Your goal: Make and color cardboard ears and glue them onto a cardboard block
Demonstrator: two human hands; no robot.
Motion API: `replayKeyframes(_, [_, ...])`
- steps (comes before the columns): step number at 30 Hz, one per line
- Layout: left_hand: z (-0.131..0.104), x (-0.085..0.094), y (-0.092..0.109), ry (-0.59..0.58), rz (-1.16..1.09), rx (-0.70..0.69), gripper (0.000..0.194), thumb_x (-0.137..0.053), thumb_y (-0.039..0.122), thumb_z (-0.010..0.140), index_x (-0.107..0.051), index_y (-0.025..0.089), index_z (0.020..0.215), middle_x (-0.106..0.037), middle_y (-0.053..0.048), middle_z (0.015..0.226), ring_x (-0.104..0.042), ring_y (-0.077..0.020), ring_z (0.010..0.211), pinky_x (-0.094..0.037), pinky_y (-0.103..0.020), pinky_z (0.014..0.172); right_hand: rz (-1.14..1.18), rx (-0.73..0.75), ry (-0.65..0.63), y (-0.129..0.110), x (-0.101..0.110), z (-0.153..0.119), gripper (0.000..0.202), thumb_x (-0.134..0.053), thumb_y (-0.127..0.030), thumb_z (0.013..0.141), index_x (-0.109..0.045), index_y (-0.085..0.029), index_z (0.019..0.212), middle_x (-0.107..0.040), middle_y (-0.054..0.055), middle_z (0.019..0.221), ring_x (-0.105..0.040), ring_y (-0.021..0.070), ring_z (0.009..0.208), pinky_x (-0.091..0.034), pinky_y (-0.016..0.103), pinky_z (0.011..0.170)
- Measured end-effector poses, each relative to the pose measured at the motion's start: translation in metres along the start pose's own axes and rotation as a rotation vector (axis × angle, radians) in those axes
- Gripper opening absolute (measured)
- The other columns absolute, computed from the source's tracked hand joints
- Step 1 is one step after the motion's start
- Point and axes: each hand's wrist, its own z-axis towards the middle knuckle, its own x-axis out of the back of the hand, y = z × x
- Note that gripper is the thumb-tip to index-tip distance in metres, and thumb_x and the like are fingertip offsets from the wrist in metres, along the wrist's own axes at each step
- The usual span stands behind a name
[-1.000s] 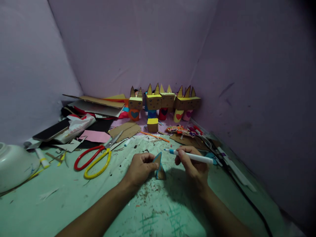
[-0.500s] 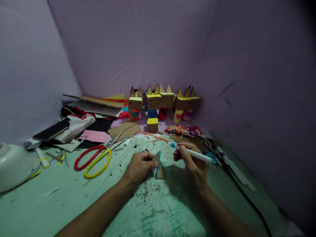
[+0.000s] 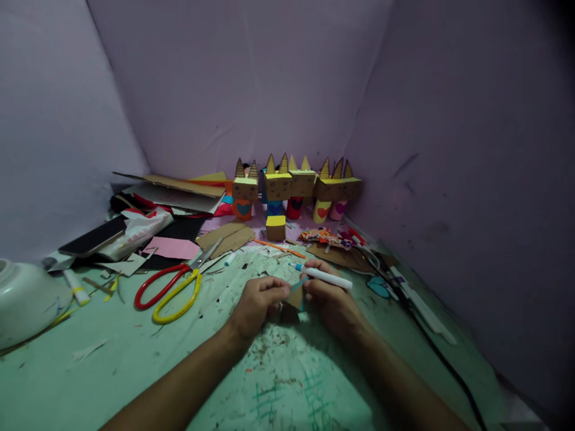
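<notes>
Between my hands is a small pointed cardboard piece [image 3: 295, 297] with blue along its edges. My left hand [image 3: 257, 302] pinches it at its left side. My right hand [image 3: 330, 299] grips a white marker [image 3: 327, 277] with a blue tip that points left, and its fingers also touch the cardboard's right side. Under the held piece a second bit of cardboard shows in part, in shadow. Left of my hands lie scissors [image 3: 177, 284] with one red and one yellow handle, blades pointing away from me.
Cardboard figures with pointed ears [image 3: 278, 187] line the back wall, a small yellow-topped box [image 3: 275, 228] before them. Paper and cardboard scraps [image 3: 179, 191] pile up at back left. A white rounded object [image 3: 31, 302] sits at far left. A black cable [image 3: 442, 347] runs along the right.
My right hand has moved left with the marker to meet the cardboard piece. The piece has turned in my fingers, its tip now slanting right.
</notes>
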Motion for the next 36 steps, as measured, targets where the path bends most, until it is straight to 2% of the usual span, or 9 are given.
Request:
replayKeyframes(2, [0.001, 0.004, 0.001, 0.056, -0.025, -0.013, 0.025, -0.059, 0.034, 0.062, -0.063, 0.011, 0.074, -0.056, 0.001, 0.058, -0.034, -0.003, 0.037, -0.017, -0.018, 0.035, 0.065, -0.034, 0.022, 0.0, 0.001, 0.001, 0.03, -0.06, -0.009, 0.055, -0.054, -0.02, 0.083, -0.057, -0.005, 0.062, -0.042, 0.0071, 0.044, -0.03, 0.018, 0.042])
replayKeyframes(4, [0.002, 0.006, 0.002, 0.077, -0.03, -0.013, 0.026, -0.057, 0.034, 0.064, -0.062, 0.011, 0.075, -0.056, 0.0, 0.062, -0.035, -0.0032, 0.038, -0.017, -0.017, 0.035, 0.082, -0.039, 0.017, 0.001, 0.002, 0.003, 0.03, -0.061, -0.009, 0.055, -0.054, -0.02, 0.082, -0.056, -0.006, 0.06, -0.041, 0.007, 0.043, -0.03, 0.018, 0.041])
replayKeyframes(11, [0.001, 0.007, 0.0, 0.046, 0.009, -0.004, 0.022, -0.06, 0.032, 0.063, -0.059, 0.011, 0.07, -0.055, 0.0, 0.061, -0.033, -0.0029, 0.039, -0.016, -0.017, 0.036, 0.044, 0.013, -0.025, 0.005, 0.004, 0.005, 0.028, -0.059, -0.007, 0.058, -0.055, -0.019, 0.083, -0.057, -0.006, 0.061, -0.043, 0.0068, 0.045, -0.033, 0.018, 0.044])
replayKeyframes(19, [0.001, 0.004, 0.0, 0.006, 0.061, 0.051, 0.017, -0.063, 0.028, 0.054, -0.057, 0.014, 0.062, -0.041, 0.007, 0.043, -0.03, -0.0042, 0.037, -0.014, -0.019, 0.037, -0.037, 0.022, -0.026, 0.001, 0.0, 0.002, 0.031, -0.06, -0.007, 0.056, -0.054, -0.02, 0.083, -0.058, -0.006, 0.062, -0.044, 0.0072, 0.044, -0.032, 0.019, 0.044])
replayKeyframes(24, [-0.001, -0.001, 0.002, -0.047, 0.141, 0.052, 0.015, -0.065, 0.025, 0.051, -0.061, 0.013, 0.057, -0.058, 0.0, 0.047, -0.037, -0.0059, 0.039, -0.021, -0.02, 0.04, -0.014, 0.08, 0.019, -0.003, -0.005, -0.001, 0.028, -0.061, -0.012, 0.058, -0.053, -0.021, 0.084, -0.057, -0.006, 0.064, -0.046, 0.0079, 0.046, -0.035, 0.019, 0.045])
replayKeyframes(28, [-0.002, -0.005, 0.0, -0.027, 0.089, 0.033, 0.015, -0.067, 0.026, 0.051, -0.06, 0.013, 0.055, -0.062, -0.003, 0.05, -0.046, -0.0094, 0.041, -0.028, -0.021, 0.042, -0.011, 0.109, 0.023, -0.004, -0.007, -0.001, 0.028, -0.064, -0.014, 0.059, -0.053, -0.021, 0.084, -0.057, -0.006, 0.064, -0.049, 0.0089, 0.047, -0.038, 0.021, 0.046])
replayKeyframes(33, [-0.002, -0.007, -0.001, 0.078, 0.047, -0.016, 0.017, -0.067, 0.025, 0.053, -0.054, 0.015, 0.048, -0.049, 0.005, 0.036, -0.028, -0.0033, 0.03, -0.021, -0.021, 0.038, -0.01, 0.13, 0.02, 0.002, -0.003, 0.002, 0.029, -0.067, -0.015, 0.062, -0.053, -0.022, 0.087, -0.059, -0.006, 0.068, -0.051, 0.0086, 0.049, -0.038, 0.02, 0.047])
replayKeyframes(36, [-0.003, -0.007, -0.002, 0.08, 0.043, -0.017, 0.017, -0.066, 0.026, 0.056, -0.055, 0.015, 0.048, -0.043, 0.006, 0.033, -0.023, -0.0027, 0.029, -0.018, -0.021, 0.037, 0.008, 0.14, 0.006, 0.005, -0.002, 0.003, 0.028, -0.067, -0.015, 0.064, -0.054, -0.022, 0.087, -0.059, -0.006, 0.069, -0.053, 0.0082, 0.051, -0.039, 0.02, 0.048])
